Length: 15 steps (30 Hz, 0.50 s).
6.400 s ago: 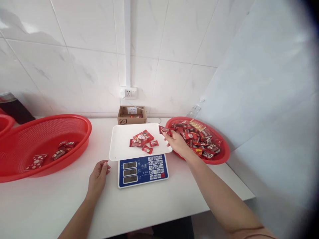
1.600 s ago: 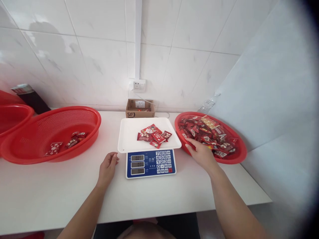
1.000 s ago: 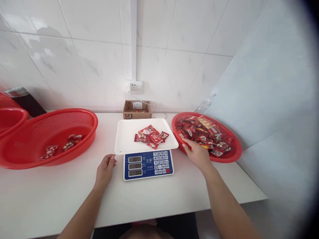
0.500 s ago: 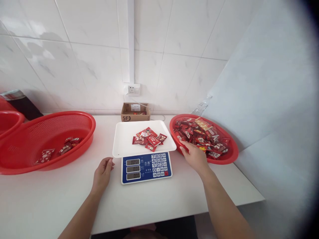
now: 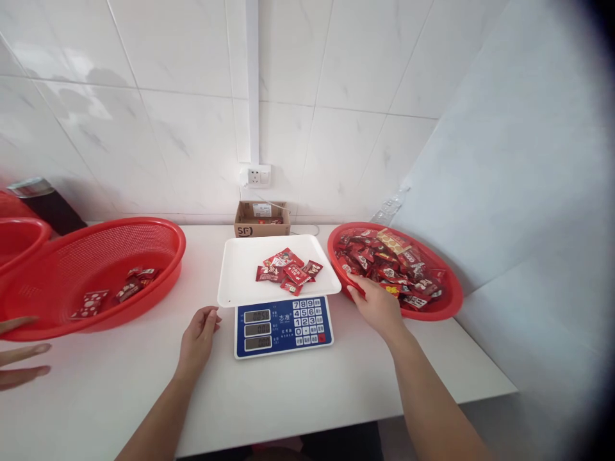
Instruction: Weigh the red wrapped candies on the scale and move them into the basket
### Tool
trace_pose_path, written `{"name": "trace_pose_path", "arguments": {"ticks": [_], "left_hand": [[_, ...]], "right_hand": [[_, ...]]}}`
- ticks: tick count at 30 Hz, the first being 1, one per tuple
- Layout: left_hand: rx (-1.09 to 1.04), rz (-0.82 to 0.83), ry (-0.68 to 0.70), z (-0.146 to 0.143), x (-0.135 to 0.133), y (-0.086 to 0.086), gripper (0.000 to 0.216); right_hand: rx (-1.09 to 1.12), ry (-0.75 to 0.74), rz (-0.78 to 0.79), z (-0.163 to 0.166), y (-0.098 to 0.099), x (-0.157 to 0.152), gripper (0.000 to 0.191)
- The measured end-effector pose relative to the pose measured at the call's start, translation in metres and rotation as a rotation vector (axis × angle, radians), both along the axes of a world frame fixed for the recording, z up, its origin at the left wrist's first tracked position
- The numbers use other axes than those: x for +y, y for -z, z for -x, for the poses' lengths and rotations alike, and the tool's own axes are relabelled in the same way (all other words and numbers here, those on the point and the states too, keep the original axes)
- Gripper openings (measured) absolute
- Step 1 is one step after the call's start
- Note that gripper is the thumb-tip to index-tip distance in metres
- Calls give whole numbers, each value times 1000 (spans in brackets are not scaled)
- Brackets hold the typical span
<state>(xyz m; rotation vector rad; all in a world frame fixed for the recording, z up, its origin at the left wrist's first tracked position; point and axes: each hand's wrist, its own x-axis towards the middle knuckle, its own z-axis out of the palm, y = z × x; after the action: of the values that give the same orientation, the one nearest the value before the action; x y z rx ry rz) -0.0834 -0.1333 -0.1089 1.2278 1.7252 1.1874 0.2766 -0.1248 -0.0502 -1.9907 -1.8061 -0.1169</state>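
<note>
My right hand [image 5: 379, 306] is at the near-left rim of a red plastic basket [image 5: 454, 291], thumb and fingers closed on the edge. That basket holds a heap of small wrapped snack packets [image 5: 394, 262], mostly red. Beside the scale, my left hand [image 5: 198, 334] rests on the white table with its fingers curled in and nothing visible in them. Between my hands stands a blue and white digital scale [image 5: 284, 333] with a lit-up number display. On its white tray [image 5: 240, 272] lie several red snack packets [image 5: 293, 272] in a loose pile.
At left, a larger red basket [image 5: 168, 278] contains a few packets [image 5: 137, 285]. Another person's hand [image 5: 24, 355] reaches in at its near edge. A small cardboard box [image 5: 262, 229] stands behind the scale. A dark bottle [image 5: 57, 208] leans at the far left, near another red basket [image 5: 22, 234].
Another person's hand has come in from the left edge, by the left basket. My own hands stay in place, and the packets on the tray have not moved.
</note>
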Motion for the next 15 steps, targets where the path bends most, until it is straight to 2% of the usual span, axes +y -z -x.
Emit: {"name": "trace_pose_path", "arguments": {"ticks": [5, 8, 10, 12, 15], "left_hand": [[-46, -46, -19, 7, 1, -9, 43], [-1, -67, -32, 15, 0, -14, 43], [120, -76, -35, 23, -2, -18, 41], [337, -128, -53, 33, -3, -24, 39], [716, -360, -154, 58, -3, -38, 38]], "right_hand": [[32, -1, 13, -1, -1, 1, 35], [44, -2, 32, -1, -1, 2, 35], [53, -8, 39, -1, -2, 1, 35], [57, -8, 44, -1, -3, 1, 35], [50, -3, 40, -1, -3, 1, 35]]}}
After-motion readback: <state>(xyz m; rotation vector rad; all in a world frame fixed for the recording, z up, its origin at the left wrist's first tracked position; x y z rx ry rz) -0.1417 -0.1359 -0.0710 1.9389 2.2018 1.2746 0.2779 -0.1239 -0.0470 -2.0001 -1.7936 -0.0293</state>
